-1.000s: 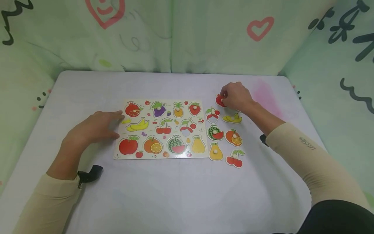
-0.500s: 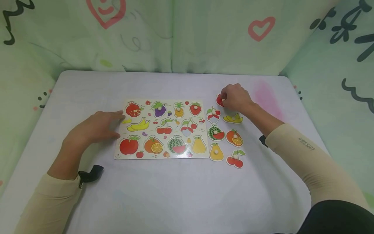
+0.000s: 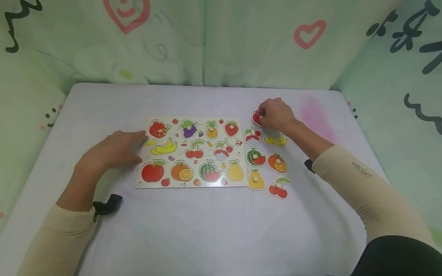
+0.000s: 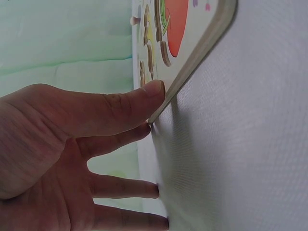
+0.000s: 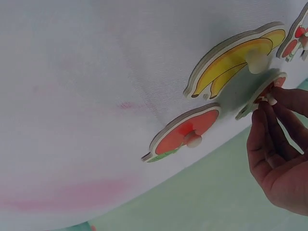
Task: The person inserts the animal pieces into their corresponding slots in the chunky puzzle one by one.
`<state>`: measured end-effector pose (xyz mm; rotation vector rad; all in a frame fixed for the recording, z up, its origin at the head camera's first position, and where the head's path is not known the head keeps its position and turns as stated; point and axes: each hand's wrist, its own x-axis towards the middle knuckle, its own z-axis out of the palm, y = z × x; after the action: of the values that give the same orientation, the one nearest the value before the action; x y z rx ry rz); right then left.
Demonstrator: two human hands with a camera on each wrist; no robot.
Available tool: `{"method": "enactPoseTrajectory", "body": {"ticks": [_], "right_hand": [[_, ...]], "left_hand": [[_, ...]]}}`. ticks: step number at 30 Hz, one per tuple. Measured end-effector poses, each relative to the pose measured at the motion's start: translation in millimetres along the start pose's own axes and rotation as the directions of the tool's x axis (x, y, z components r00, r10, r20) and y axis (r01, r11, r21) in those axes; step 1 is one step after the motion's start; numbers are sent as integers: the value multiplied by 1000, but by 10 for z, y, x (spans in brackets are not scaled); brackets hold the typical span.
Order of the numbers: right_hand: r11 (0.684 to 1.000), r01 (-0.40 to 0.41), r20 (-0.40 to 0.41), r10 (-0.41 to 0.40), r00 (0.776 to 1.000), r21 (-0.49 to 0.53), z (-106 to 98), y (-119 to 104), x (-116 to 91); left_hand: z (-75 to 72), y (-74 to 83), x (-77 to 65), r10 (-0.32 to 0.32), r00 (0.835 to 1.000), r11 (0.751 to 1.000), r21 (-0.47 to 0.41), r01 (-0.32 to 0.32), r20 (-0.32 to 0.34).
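Observation:
A wooden fruit puzzle board [image 3: 179, 155] lies on the white table. My left hand [image 3: 112, 150] is at its left side, fingers extended; in the left wrist view the thumb [image 4: 139, 98] touches the board edge. My right hand [image 3: 277, 114] is beyond the board's far right corner. Its thumb and fingertips pinch the knob of a red pomegranate piece [image 5: 266, 91], partly hidden by the hand. In the right wrist view, a red apple piece [image 5: 187, 132] and a banana piece [image 5: 236, 57] lie near it. Grape, pineapple and strawberry [image 3: 231, 129] pieces with knobs sit in the board's top row.
Right of the board lie loose knobbed pieces: a red-and-white cherry-like piece [image 3: 252, 136], watermelon [image 3: 255, 157], orange [image 3: 277, 163], pear [image 3: 255, 179] and cherries [image 3: 278, 188]. A green printed curtain [image 3: 241, 50] hangs behind the table.
My right hand has shifted slightly left, and the pomegranate piece has moved left with it. My left hand and the board stay put.

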<state>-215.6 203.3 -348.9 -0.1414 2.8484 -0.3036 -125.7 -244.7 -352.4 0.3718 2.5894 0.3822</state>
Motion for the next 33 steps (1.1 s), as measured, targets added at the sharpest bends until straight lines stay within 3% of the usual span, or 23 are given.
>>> {"method": "enactPoseTrajectory", "body": {"ticks": [10, 33], "right_hand": [[998, 53, -7, -53, 999, -24, 1, -197, 11], [982, 191, -5, -191, 982, -5, 32, -904, 55]], "left_hand": [[3, -1, 11, -8, 1000, 1000, 2, 8, 2], [19, 8, 24, -33, 999, 999, 1, 33, 5]]}}
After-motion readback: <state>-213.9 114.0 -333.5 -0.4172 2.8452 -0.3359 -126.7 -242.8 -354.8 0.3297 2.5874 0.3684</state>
